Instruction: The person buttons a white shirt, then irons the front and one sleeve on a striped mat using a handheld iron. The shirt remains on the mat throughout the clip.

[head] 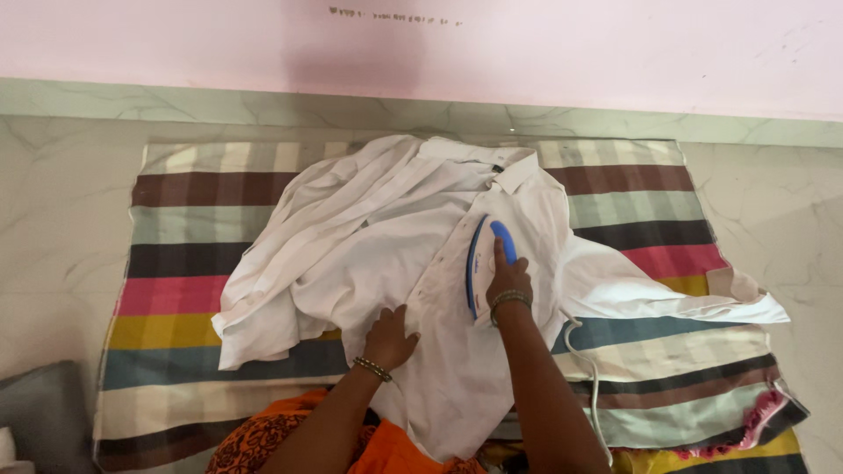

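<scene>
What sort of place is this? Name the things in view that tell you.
Probably a room in a home: a white shirt is ironed with a blue and white iron on a striped blanket spread over a marble floor beside a pink wall.

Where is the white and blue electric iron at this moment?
In the head view, the white and blue electric iron sits right of centre on the white cotton shirt, just below its collar, gripped by the right hand.

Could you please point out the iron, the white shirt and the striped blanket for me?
iron (482,254): head view, on its white body beside the blue handle.
white shirt (369,237): head view, on the crumpled left half.
striped blanket (176,294): head view, on the pink stripe at left.
</scene>
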